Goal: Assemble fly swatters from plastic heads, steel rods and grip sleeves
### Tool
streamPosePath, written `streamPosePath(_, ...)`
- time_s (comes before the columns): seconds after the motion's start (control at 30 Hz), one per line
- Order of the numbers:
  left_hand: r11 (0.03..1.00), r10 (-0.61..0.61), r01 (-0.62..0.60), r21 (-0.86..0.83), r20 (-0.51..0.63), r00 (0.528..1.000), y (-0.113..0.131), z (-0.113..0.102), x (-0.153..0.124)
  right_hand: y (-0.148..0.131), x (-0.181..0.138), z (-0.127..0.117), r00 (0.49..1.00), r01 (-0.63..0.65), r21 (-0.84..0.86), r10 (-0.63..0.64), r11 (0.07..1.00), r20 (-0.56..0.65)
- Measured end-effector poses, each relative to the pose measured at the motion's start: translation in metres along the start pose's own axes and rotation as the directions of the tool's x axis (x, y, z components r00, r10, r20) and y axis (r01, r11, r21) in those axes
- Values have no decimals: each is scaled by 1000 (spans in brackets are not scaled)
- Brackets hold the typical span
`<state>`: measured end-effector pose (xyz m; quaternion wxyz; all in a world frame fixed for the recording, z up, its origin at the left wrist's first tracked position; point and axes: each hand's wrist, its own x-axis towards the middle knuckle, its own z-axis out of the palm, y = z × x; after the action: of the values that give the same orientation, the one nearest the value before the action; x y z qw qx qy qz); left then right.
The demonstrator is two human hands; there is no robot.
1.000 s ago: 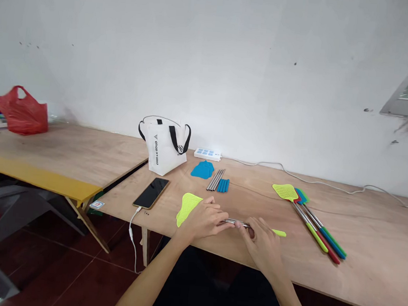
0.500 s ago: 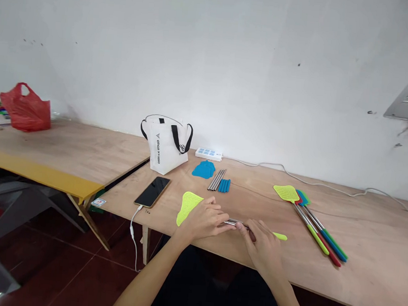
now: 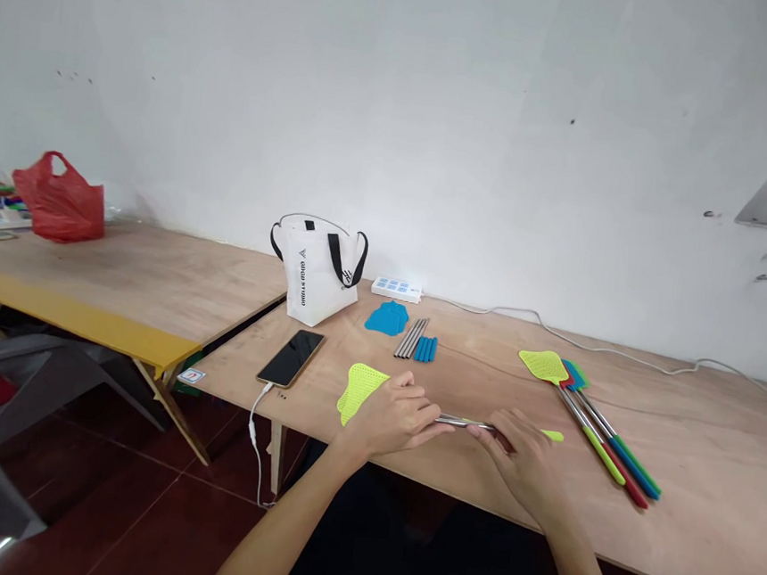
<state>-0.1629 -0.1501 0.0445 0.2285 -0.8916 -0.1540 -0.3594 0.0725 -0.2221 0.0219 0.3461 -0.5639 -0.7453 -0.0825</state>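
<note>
Both my hands hold one yellow-green fly swatter lying along the near edge of the plywood table [image 3: 710, 459]. My left hand [image 3: 394, 416] is closed round the metal rod [image 3: 460, 422] just behind the mesh head [image 3: 358, 389]. My right hand [image 3: 524, 459] is closed on the rod's other end, and the yellow-green handle tip [image 3: 553, 436] sticks out past it. Further back lie blue mesh heads [image 3: 386, 318], bare metal rods [image 3: 409, 337] and blue handle grips [image 3: 425, 348].
Three finished swatters [image 3: 587, 417] lie to the right. A white tote bag [image 3: 318, 270], a power strip [image 3: 396, 289] with its cable, and a phone [image 3: 290, 358] on a charging lead sit at the left. A second table [image 3: 115, 286] carries a red plastic bag [image 3: 61, 198].
My right hand has slid a little to the right along the rod, and more bare metal shows between my hands. The view has drifted slightly.
</note>
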Motion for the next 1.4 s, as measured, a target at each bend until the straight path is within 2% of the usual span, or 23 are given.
streamPosePath(0.1, 1000, -19, 18, -5, -13, 1000, -7, -7, -1, 34, -4, -11, 999, -30, 20, 30, 999, -10)
streamPosePath(0.17, 1000, -27, 26, -16, -26, 999, -14, -12, -3, 67, -11, -19, 993, -94, 7, 94, 996, -78)
streamPosePath(0.23, 999, -26, 25, -28, -27, 999, -19, -16, -5, 101, -20, -27, 957, -223, -21, 215, 975, -196)
streamPosePath(0.33, 999, -15, 15, -33, -9, 1000, -21, -15, -6, 135, -33, -33, 927, -339, -7, 333, 941, -173)
streamPosePath(0.4, 999, -10, 10, -32, 1, 1000, -19, -13, -5, 142, -37, -33, 915, -372, 4, 367, 928, -169)
streamPosePath(0.67, 999, -36, 36, -2, 16, 999, -15, -14, -5, 121, -32, -23, 883, -406, 13, 396, 914, -251)
streamPosePath(0.9, 998, -66, 66, -1, 9, 998, -17, -13, -6, 108, -24, -24, 840, -491, -60, 454, 869, -298)
streamPosePath(0.97, 997, -74, 74, 2, 22, 997, -16, -10, -6, 99, -20, -21, 846, -490, -90, 448, 867, -291)
streamPosePath(1.07, 997, -74, 74, 8, 17, 997, -8, -1, -4, 73, -12, -11, 881, -440, -144, 394, 887, -261)
streamPosePath(1.23, 996, -78, 78, -45, 7, 997, 11, 15, 0, 8, -5, 14, 939, -296, -169, 254, 940, -233)
streamPosePath(1.33, 993, -77, 80, -90, 41, 996, 14, 18, 0, -22, -4, 21, 960, -209, -162, 171, 964, -222)
streamPosePath(1.4, 990, -81, 89, -107, 81, 993, 11, 17, -2, -33, -4, 21, 966, -184, -165, 147, 969, -213)
